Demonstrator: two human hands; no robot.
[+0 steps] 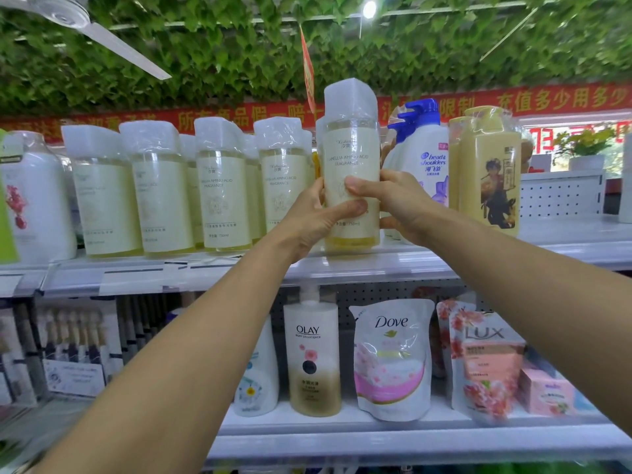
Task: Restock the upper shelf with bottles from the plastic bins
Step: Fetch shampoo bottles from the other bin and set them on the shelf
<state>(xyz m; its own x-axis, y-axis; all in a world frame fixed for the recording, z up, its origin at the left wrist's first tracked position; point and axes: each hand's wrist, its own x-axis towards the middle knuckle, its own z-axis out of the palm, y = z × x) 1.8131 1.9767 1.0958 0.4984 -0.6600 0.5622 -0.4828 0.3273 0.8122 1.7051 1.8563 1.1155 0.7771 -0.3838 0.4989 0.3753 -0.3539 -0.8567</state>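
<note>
A pale yellow camellia bottle [352,155] with a plastic-wrapped white cap stands at the front edge of the upper shelf [376,261]. Both hands hold it. My left hand [314,220] grips its lower left side, thumb across the label. My right hand [393,203] grips its right side, thumb on the front. Several matching bottles [224,186] stand in a row to its left. The bottle's base looks level with the shelf; whether it rests on it I cannot tell. The plastic bins are out of view.
Right of the held bottle stand a white Head & Shoulders pump bottle [427,155] and a yellow bottle [487,172]. The lower shelf carries an Olay bottle [313,354], a Dove pouch [391,357] and a Lux pouch [485,364]. A ceiling fan [102,35] hangs at top left.
</note>
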